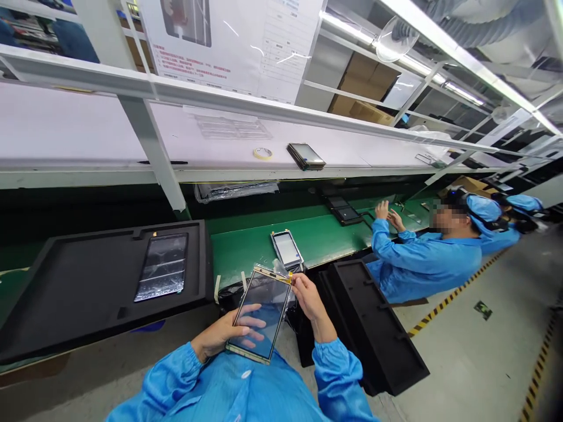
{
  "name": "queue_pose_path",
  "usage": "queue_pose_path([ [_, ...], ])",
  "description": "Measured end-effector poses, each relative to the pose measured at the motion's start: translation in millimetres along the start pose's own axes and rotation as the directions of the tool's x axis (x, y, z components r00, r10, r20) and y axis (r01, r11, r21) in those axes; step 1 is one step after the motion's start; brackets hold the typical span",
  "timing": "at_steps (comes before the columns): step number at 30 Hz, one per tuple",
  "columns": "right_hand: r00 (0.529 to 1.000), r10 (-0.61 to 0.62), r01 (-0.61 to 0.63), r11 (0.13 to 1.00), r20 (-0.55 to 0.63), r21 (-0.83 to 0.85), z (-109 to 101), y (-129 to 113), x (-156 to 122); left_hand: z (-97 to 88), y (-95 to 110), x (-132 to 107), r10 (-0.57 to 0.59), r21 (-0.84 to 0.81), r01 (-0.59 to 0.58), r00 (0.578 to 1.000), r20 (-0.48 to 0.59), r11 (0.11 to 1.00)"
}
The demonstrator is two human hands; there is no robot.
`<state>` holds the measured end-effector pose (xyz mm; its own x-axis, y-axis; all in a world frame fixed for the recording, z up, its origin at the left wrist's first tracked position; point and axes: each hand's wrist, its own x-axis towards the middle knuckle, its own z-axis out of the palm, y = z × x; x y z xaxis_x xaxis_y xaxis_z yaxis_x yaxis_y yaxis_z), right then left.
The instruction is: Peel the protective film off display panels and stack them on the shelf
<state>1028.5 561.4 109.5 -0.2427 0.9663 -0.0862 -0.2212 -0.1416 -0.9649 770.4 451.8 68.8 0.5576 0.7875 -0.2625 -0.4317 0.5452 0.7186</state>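
Observation:
I hold a thin glass display panel [260, 313] with a gold edge over my lap. My left hand [222, 335] supports it from below, fingers spread flat under the glass and showing through it. My right hand [307, 294] pinches the panel's top right corner, where a bit of clear film sticks up. Just beyond, another panel with a light face [287, 248] lies on the green conveyor belt [325, 234].
A black foam tray [65, 281] at left holds one wrapped panel [162, 266]. A second black tray [373, 328] leans at my right. A stack of panels [306, 156] and a tape roll [263, 153] sit on the white shelf. A co-worker in blue [422, 258] works at right.

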Motion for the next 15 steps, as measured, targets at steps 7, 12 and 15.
queue_pose_path([
  [7,0.995,0.089,-0.097,0.966,0.045,0.239,15,24,2,-5.7,-7,-5,-0.021,-0.037,0.021,1.0,0.002,0.999],
  [12,0.956,0.119,-0.116,0.993,0.266,-0.03,26,65,-7,-11.1,-7,-16,-0.007,-0.028,0.009,0.999,0.051,1.0],
  [15,0.897,0.174,-0.077,0.967,0.406,-0.244,19,84,-23,-12.5,-1,-26,0.07,0.021,-0.071,0.997,0.021,0.997],
])
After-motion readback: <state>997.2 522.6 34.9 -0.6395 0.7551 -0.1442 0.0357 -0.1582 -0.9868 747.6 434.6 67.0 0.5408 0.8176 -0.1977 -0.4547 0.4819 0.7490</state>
